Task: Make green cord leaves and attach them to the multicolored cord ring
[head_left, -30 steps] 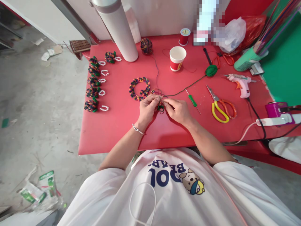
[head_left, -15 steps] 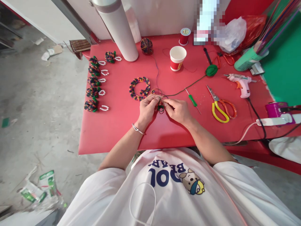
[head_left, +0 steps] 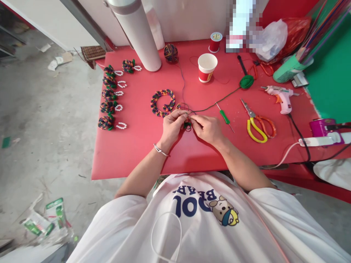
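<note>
My left hand (head_left: 174, 127) and my right hand (head_left: 206, 128) meet over the red table, fingertips pinched close together. Between them is a small piece of green yarn work (head_left: 187, 126) with a dark loop hanging below; the fingers hide most of it. A green strand runs from my fingers to a small green yarn ball (head_left: 246, 82) at the right. Just beyond my left hand lies a curled multicoloured crocheted strip (head_left: 154, 103). A thin strand leads from a multicoloured yarn ball (head_left: 171, 53) toward my hands. A green-handled crochet hook (head_left: 225, 117) lies right of my right hand.
Several crocheted roses (head_left: 106, 122) with white bead loops line the left edge. A tall flask (head_left: 139, 34), a paper cup (head_left: 207, 68) and a red thread spool (head_left: 215, 42) stand at the back. Scissors (head_left: 256, 128) and a pink glue gun (head_left: 282, 98) lie right, near a power strip (head_left: 319, 140).
Both hands stay almost in place. The green piece and its loop have shifted very slightly between the fingers; everything else on the table lies as before.
</note>
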`<state>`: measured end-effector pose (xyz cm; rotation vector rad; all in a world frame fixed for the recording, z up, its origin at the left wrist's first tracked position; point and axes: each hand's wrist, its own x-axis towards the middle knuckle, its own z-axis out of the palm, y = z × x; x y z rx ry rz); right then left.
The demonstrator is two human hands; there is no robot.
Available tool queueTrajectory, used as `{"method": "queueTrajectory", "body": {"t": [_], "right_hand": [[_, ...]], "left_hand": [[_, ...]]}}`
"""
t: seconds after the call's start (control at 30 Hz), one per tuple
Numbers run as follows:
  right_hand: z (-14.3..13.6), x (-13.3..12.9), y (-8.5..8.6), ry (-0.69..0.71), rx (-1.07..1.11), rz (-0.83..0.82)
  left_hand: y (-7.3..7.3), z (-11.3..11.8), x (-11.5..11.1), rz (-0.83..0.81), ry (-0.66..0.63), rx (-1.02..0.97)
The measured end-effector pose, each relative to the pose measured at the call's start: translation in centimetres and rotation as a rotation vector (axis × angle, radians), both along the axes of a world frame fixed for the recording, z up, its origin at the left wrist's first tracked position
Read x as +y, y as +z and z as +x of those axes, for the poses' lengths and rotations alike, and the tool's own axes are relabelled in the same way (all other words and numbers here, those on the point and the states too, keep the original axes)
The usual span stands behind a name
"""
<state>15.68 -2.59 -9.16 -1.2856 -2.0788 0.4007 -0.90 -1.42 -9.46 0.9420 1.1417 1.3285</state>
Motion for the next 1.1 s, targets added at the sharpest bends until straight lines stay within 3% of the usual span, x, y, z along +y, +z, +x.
{"method": "queueTrajectory", "body": {"t": [1.1], "right_hand": [[-0.23, 0.10, -0.27, -0.040, 0.022, 0.100]], "left_hand": [[-1.03, -0.32, 0.15, 0.035, -0.019, -0.049]]}}
